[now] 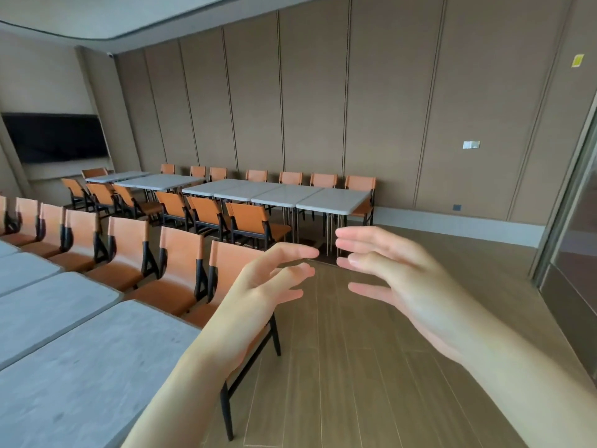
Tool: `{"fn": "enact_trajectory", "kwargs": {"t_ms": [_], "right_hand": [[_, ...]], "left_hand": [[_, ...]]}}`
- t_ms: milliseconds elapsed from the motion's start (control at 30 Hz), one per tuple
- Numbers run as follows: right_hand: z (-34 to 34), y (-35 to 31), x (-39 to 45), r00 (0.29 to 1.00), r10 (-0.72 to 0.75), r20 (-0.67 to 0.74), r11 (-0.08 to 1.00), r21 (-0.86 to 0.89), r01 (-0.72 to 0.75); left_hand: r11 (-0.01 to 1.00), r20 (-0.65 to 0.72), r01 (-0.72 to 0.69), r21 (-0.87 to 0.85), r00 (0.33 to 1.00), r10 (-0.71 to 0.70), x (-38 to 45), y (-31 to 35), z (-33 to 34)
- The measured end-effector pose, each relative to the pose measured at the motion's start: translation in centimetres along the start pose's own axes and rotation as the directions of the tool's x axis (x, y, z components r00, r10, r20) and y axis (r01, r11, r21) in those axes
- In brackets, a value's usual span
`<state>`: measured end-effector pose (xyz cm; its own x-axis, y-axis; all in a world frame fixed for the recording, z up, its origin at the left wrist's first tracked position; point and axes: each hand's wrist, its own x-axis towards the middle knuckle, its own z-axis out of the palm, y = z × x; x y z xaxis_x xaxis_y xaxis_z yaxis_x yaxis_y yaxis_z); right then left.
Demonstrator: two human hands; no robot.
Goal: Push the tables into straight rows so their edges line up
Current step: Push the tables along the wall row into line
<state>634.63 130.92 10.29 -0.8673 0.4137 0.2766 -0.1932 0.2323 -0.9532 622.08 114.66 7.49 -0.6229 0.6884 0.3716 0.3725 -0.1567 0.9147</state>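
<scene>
The far row of tables (277, 192) runs along the panelled wall (323, 108), grey tops butted end to end, though the leftmost ones sit stepped back from the rest — that looks like the part to straighten. A nearer row of tables (64, 334) lies at my left, just beside a line of orange chairs (181, 270). These tops look like stone or thick laminate on thin metal legs, so I judge them heavy and stiff; they should slide rather than lift on the wood floor (371, 367), and may judder if shoved high. I'd take hold low on the end edge, at the end table (332, 198), palms flat near both corners. My left hand (258, 292) and right hand (397, 279) hang in the air, fingers spread and relaxed, touching nothing — well apart from either row.
</scene>
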Motion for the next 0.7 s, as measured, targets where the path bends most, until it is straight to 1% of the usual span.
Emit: {"fn": "enact_trajectory", "kwargs": {"t_ms": [67,167,233,333,467,600,700], "right_hand": [[-1.7,1.6,2.7,1.000,0.006,-0.012,1.000,0.010,-0.006],[-4.5,4.1,6.7,1.000,0.027,-0.011,0.999,0.018,-0.027],[-6.7,5.7,9.5,0.999,0.045,-0.004,0.999,0.017,-0.044],[-10.3,7.6,14.3,0.998,0.057,-0.004,0.998,0.035,-0.056],[-15.2,9.4,21.7,0.999,0.051,0.001,0.998,0.037,-0.051],[-19.8,11.2,29.4,0.999,0.044,0.018,0.998,0.050,-0.045],[-22.7,13.3,34.6,0.997,0.055,0.048,0.997,0.043,-0.057]], "left_hand": [[0.999,0.003,0.010,0.054,1.000,-0.010,3.1,-1.6,1.0],[0.980,-0.002,-0.035,0.196,0.999,0.036,7.7,-4.2,2.7],[0.973,-0.002,-0.053,0.224,0.998,0.055,10.9,-5.9,3.8],[0.975,-0.018,-0.048,0.217,0.998,0.054,16.4,-8.1,5.4],[0.991,-0.045,-0.012,0.134,0.999,0.019,24.9,-10.3,7.4],[0.996,-0.061,-0.021,0.089,0.998,0.026,33.7,-12.2,9.9],[0.997,-0.072,-0.020,0.077,0.997,0.026,38.8,-14.4,11.6]]}}
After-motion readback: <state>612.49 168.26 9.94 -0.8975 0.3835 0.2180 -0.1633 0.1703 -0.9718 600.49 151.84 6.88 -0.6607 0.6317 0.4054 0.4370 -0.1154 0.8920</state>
